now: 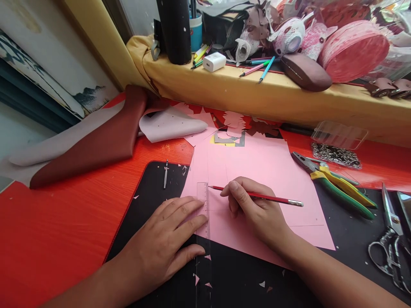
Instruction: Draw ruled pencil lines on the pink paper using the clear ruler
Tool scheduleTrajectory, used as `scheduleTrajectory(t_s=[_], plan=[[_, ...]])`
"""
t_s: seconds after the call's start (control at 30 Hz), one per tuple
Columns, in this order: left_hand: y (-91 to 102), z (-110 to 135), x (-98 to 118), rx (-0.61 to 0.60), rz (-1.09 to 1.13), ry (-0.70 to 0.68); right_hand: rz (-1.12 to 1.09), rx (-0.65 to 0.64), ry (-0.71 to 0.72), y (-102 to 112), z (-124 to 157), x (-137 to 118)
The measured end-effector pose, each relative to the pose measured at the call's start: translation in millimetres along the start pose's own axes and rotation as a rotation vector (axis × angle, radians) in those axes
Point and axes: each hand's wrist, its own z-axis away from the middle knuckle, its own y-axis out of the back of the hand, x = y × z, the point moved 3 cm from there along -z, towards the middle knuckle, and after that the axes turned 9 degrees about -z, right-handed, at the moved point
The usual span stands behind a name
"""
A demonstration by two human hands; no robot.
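Observation:
A pink paper sheet (257, 171) lies on a black cutting mat (154, 188). My left hand (163, 244) rests flat with fingers stretched out, pressing a clear plastic ruler (203, 201) onto the sheet's left edge. My right hand (253, 209) is closed on a red pencil (272, 199); the pencil's tip touches the paper right beside the ruler's upper end. A faint pencil line runs across the sheet's lower right.
Pliers (334, 182) with yellow-green handles and scissors (390, 239) lie at the right. A craft knife (165, 173) sits on the mat's upper left. Brown leather pieces (96, 141) lie at the left. The yellow-covered shelf (257, 92) behind holds pens, a charger and red lanterns.

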Motion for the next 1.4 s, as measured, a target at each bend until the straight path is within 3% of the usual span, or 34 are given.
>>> scheduleTrajectory(t_s=[1.4], plan=[[-7.6,7.7,-1.2,-0.011,0.032,0.037,0.091,0.019,-0.008,-5.0,-3.1,0.8]])
